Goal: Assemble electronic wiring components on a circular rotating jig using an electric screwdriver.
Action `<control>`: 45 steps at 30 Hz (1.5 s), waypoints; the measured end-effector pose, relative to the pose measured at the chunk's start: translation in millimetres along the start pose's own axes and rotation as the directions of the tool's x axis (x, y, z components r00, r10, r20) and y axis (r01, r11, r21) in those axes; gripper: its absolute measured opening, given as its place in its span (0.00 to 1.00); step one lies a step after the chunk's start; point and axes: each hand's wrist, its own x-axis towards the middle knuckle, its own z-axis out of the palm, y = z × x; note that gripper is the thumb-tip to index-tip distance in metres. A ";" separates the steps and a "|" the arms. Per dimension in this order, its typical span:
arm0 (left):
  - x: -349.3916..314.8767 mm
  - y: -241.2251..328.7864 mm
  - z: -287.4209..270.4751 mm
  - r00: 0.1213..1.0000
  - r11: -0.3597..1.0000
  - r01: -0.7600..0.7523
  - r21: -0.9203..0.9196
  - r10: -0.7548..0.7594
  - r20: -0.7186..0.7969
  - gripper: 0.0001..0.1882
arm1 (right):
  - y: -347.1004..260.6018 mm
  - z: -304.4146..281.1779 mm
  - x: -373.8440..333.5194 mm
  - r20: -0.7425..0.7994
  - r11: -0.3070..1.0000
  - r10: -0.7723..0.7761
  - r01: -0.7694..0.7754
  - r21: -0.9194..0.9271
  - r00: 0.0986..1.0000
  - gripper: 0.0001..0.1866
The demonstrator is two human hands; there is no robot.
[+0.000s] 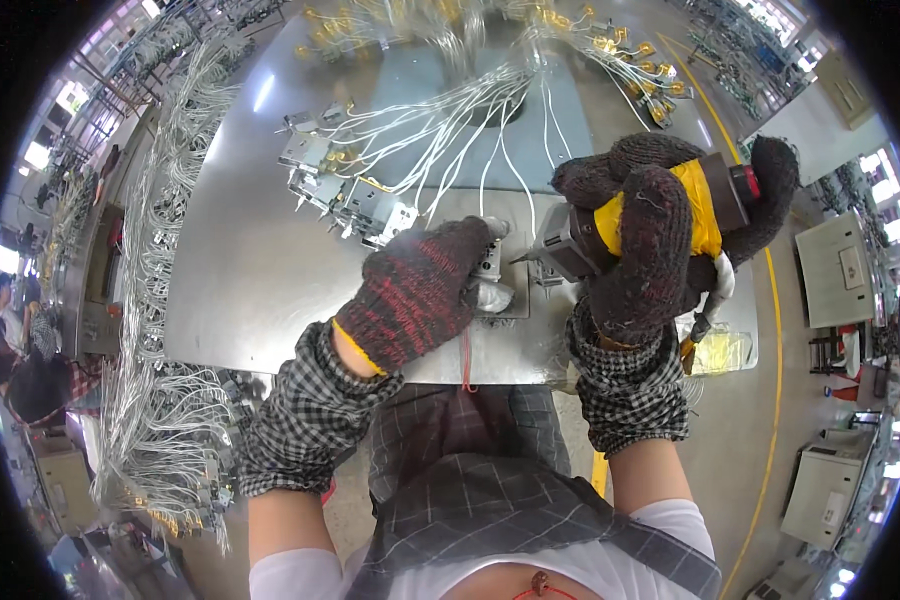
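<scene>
Centrally in the frame, the left hand [418,292] reaches up from the lower left with the wrist bent inward, its thumb and forefinger, both capped in white, closed in a pinch on a small metal block [488,266]. That block sits on a flat dark plate [515,306] at mid-frame, its far side hidden by the glove. Right of centre, the right hand [650,235] comes up from the lower right and is wrapped firmly around a stubby power tool [572,243], fingers curled over and round the body, which lies nearly level with its thin pointed bit aimed left, just beside the block. The tool's dark housing is boxy at the nose, banded with glossy yellow tape and ended by a red knob. Both gloves are coarse dark knit; the left is flecked with red and edged in yellow, and 2 black-and-white checked sleeves [315,425] bunch softly at the wrists. Smooth, brushed-looking metal forms the surface [255,265], where thin white wires [450,150] fan from the upper centre to angular silvery housings [355,200] left of centre.
</scene>
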 end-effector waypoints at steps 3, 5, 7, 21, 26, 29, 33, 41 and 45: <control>4.0 2.3 3.0 1.000 1.000 0.009 -0.019 -0.009 0.019 0.26 | 3.4 -9.2 0.2 0.098 1.000 0.006 -0.005 -0.005 0.995 0.45; 3.4 3.2 2.6 1.000 0.999 0.002 0.032 -0.003 0.020 0.27 | 7.0 -15.3 -1.4 0.215 0.985 -0.058 0.091 -0.146 0.975 0.44; 0.9 0.1 2.0 1.000 0.996 0.000 0.085 -0.001 0.013 0.28 | 10.0 -17.1 -2.7 0.341 0.943 -0.107 0.204 -0.262 0.934 0.43; -20.2 -22.2 -41.2 0.991 0.943 -0.109 0.314 0.079 0.106 0.35 | 23.0 -3.6 -8.1 0.124 0.969 -0.102 0.126 -0.214 0.987 0.39; -24.5 -17.9 -32.9 0.974 0.917 -0.060 0.393 -0.032 0.223 0.28 | 17.3 5.4 -7.7 0.129 0.995 -0.091 0.096 -0.034 0.988 0.45; -28.8 -26.1 -56.1 0.996 0.996 -0.078 0.035 0.077 0.036 0.25 | 16.4 6.3 -10.2 0.086 0.998 -0.061 0.061 -0.001 0.994 0.44; -33.8 -14.4 -27.6 0.969 0.953 -0.239 0.184 0.246 -0.017 0.31 | 11.8 6.5 -11.5 0.102 1.000 0.004 -0.006 0.027 0.995 0.44; -53.2 -40.8 -1.0 0.949 0.895 -0.194 0.402 0.275 -0.153 0.26 | 16.3 7.6 -9.6 0.096 0.998 -0.047 0.043 0.044 0.994 0.42; -39.0 -27.0 -11.1 1.000 0.973 -0.022 0.230 0.018 0.018 0.47 | 20.9 5.6 -5.6 0.107 0.995 -0.088 0.092 -0.038 0.990 0.43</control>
